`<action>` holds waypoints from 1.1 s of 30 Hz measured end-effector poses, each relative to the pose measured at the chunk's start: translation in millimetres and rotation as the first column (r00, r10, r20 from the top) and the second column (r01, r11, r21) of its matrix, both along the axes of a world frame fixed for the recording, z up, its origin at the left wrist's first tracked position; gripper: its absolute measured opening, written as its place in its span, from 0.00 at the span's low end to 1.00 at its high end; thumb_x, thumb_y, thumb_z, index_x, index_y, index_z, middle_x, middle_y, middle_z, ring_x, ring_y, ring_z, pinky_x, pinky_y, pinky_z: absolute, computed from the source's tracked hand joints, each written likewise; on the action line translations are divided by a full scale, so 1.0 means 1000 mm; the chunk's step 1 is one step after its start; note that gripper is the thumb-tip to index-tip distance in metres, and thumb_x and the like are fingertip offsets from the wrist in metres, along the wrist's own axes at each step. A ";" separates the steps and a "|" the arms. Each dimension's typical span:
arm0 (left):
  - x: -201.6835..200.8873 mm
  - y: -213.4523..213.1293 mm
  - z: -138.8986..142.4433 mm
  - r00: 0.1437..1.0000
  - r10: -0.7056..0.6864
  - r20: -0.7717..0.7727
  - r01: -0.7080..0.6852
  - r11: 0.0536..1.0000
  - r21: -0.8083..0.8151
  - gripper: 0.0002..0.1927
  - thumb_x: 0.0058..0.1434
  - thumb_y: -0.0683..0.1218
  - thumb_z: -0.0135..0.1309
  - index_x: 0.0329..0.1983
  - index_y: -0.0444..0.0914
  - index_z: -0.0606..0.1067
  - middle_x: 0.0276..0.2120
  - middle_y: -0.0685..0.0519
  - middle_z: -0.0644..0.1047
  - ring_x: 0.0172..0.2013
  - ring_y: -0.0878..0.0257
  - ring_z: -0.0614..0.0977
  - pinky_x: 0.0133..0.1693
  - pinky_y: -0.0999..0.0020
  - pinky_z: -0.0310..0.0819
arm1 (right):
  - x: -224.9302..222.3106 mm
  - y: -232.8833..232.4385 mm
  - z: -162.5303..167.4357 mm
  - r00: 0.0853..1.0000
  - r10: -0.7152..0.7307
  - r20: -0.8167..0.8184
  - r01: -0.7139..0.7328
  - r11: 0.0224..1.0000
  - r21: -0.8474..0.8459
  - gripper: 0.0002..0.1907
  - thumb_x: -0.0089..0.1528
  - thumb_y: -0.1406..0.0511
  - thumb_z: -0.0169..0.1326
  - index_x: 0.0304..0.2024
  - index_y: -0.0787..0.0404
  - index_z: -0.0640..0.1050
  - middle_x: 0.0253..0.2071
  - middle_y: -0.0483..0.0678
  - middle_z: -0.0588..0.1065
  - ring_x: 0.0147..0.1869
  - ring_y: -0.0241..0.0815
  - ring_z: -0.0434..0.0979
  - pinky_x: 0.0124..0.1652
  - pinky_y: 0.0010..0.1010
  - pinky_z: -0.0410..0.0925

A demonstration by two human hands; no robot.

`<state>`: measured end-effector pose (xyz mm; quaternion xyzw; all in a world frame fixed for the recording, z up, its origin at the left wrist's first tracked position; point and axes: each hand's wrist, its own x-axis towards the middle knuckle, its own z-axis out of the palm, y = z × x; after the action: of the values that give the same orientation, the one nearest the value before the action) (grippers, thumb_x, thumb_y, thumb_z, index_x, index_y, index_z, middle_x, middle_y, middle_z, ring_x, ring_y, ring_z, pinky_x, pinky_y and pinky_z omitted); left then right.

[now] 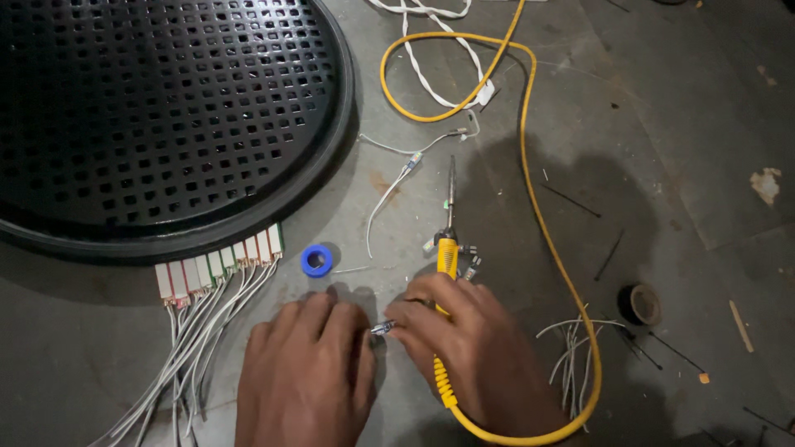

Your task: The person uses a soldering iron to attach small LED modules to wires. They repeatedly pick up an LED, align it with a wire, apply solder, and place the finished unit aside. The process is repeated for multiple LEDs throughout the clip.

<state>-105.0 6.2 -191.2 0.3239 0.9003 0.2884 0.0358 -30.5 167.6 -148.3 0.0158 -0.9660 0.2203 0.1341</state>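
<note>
Between the fingertips of both hands sits a small metal-tipped wire end (pixel 382 329), pinched from either side: the left hand (pixel 306 372) lies knuckles-up and closed on it from the left, and the right hand (pixel 468 348) meets it from the right. The right hand's fingers are also wrapped round the yellow soldering iron (pixel 447 257), whose dark tip points away from the person, up across the grey bench (pixel 662 165).

Taking the iron as the mark: just left of its handle lies a small blue ring (pixel 316 260), and farther left a row of small white connector blocks (pixel 219 269) with pale wires trailing down. Beyond them rests a large black perforated round grille (pixel 157 116). The iron's yellow cord (pixel 538 207) loops off to the right and back round under the right wrist. Well right of it sits a small dark round cap (pixel 642 304).

It looks like the wire end is being readied for soldering; the next move would call for steadying it and turning the tip onto it.
</note>
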 end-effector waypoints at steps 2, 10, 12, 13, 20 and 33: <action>0.000 -0.001 -0.001 0.999 -0.013 -0.030 0.013 1.000 -0.009 0.12 0.50 0.49 0.61 0.37 0.43 0.76 0.35 0.51 0.75 0.43 0.51 0.77 0.40 0.52 0.65 | 0.000 0.000 0.000 0.999 0.024 0.025 -0.024 1.000 0.013 0.12 0.56 0.66 0.64 0.42 0.60 0.81 0.42 0.47 0.76 0.46 0.48 0.78 0.44 0.40 0.68; 0.003 0.003 0.006 1.000 0.008 -0.007 -0.009 0.997 -0.078 0.13 0.48 0.51 0.63 0.35 0.43 0.76 0.36 0.53 0.76 0.42 0.52 0.77 0.40 0.53 0.65 | 0.004 0.003 -0.003 0.998 0.042 0.052 -0.043 0.999 0.018 0.11 0.56 0.66 0.63 0.41 0.60 0.81 0.42 0.46 0.76 0.46 0.47 0.77 0.44 0.39 0.67; 0.002 0.005 0.009 1.000 0.010 -0.024 -0.011 0.997 -0.070 0.14 0.46 0.51 0.63 0.34 0.43 0.76 0.35 0.52 0.76 0.41 0.52 0.77 0.40 0.52 0.65 | 0.004 0.002 -0.004 0.998 0.053 0.046 -0.054 0.998 0.025 0.11 0.56 0.67 0.63 0.42 0.60 0.81 0.43 0.47 0.76 0.46 0.47 0.77 0.43 0.39 0.67; 0.002 0.005 0.010 1.000 0.012 -0.015 -0.013 0.997 -0.077 0.14 0.46 0.50 0.64 0.34 0.43 0.77 0.36 0.51 0.76 0.41 0.51 0.77 0.39 0.53 0.65 | 0.004 0.002 -0.004 0.998 0.052 0.045 -0.054 0.998 0.023 0.11 0.56 0.67 0.63 0.42 0.60 0.81 0.43 0.47 0.76 0.47 0.47 0.78 0.43 0.39 0.67; -0.006 0.005 0.001 1.000 -0.022 -0.012 0.021 0.993 -0.112 0.14 0.48 0.53 0.63 0.36 0.44 0.77 0.39 0.52 0.77 0.42 0.51 0.77 0.40 0.51 0.66 | -0.001 0.014 0.015 0.990 0.058 -0.129 -0.066 0.996 -0.062 0.17 0.65 0.62 0.58 0.53 0.66 0.78 0.56 0.51 0.78 0.58 0.49 0.80 0.55 0.36 0.72; -0.004 0.004 -0.016 0.997 -0.081 -0.013 0.068 0.902 -0.426 0.20 0.54 0.50 0.51 0.52 0.47 0.73 0.49 0.55 0.78 0.51 0.56 0.79 0.46 0.53 0.66 | 0.009 0.080 0.048 0.776 -0.623 0.094 0.403 0.376 -0.835 0.35 0.70 0.42 0.33 0.37 0.66 0.72 0.43 0.63 0.83 0.38 0.50 0.82 0.41 0.34 0.76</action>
<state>-109.4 10.2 -206.8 0.3468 0.9289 0.0789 0.1029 -21.0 247.5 -100.6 -0.3248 -0.6799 0.5843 0.3014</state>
